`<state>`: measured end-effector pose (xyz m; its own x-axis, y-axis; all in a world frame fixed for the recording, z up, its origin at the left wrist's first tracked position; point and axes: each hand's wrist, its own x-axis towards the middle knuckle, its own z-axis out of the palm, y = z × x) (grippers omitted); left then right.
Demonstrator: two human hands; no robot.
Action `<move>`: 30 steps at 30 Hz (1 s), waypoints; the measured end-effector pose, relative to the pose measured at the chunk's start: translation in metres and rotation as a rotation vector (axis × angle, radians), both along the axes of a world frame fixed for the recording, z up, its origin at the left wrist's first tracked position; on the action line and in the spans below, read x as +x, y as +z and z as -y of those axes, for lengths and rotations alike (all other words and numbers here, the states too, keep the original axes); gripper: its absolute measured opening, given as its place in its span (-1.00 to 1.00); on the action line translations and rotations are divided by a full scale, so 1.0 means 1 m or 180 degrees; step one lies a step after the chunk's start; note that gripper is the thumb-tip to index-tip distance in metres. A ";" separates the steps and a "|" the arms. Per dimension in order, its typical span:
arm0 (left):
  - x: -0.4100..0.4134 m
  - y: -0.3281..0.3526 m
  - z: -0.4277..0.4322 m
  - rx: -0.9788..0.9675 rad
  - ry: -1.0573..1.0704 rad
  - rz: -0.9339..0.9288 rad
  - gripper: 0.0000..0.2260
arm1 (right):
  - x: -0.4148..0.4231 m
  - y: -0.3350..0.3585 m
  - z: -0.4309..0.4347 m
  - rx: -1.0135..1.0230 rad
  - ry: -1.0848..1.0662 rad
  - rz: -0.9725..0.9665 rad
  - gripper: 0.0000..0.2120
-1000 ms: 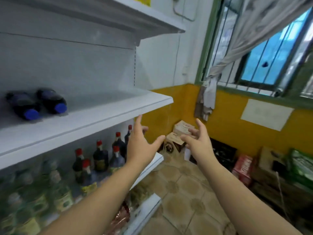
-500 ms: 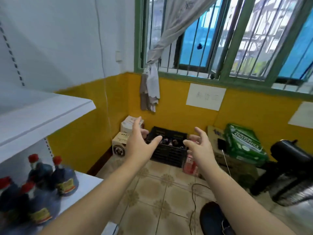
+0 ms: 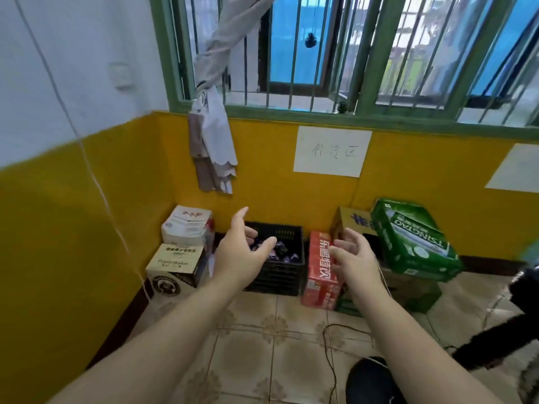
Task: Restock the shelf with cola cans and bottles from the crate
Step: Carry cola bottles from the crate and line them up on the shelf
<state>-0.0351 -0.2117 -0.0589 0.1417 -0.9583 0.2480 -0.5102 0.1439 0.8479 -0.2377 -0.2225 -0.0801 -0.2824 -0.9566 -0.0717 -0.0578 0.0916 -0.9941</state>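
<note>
A black plastic crate (image 3: pixel 284 275) stands on the floor against the yellow wall, under the window. Dark cola bottles and cans with blue-purple tops (image 3: pixel 287 254) show inside it. My left hand (image 3: pixel 239 255) is stretched out in front of the crate's left side, fingers spread, holding nothing. My right hand (image 3: pixel 354 259) reaches forward to the right of the crate, in front of the red carton, fingers loosely spread and empty. Both hands are still well short of the crate. The shelf is out of view.
Two stacked cartons (image 3: pixel 182 249) sit left of the crate in the corner. A red carton (image 3: pixel 320 272) and a green beer case (image 3: pixel 414 239) on boxes stand to its right. A black cable (image 3: pixel 331 351) crosses the tiled floor; a dark fan (image 3: pixel 522 310) is at the right edge.
The view has swung right, away from the shelf, and moved closer to the crate under the window. Both hands stay raised and empty, now framed around the crate.
</note>
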 end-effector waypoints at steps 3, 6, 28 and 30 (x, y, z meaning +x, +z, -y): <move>-0.012 -0.012 0.068 0.0110 -0.0007 0.0072 -0.35 | -0.014 -0.012 0.067 -0.0017 -0.0028 0.0112 -0.53; -0.023 -0.016 0.139 0.0229 0.0035 0.0160 -0.35 | -0.030 -0.017 0.140 0.0123 -0.0005 0.0244 -0.59; 0.003 -0.116 0.563 0.1174 -0.0210 0.0102 -0.42 | -0.010 -0.129 0.535 0.1053 0.0070 -0.0348 -0.66; 0.009 -0.129 0.601 0.1346 -0.0305 0.0170 -0.42 | -0.004 -0.144 0.567 0.1197 0.0092 -0.0428 -0.66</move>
<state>-0.0260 -0.8127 -0.1879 0.0447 -0.9854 -0.1645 -0.5563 -0.1614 0.8151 -0.2414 -0.7896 -0.2243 -0.2866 -0.8783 -0.3828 -0.1929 0.4442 -0.8749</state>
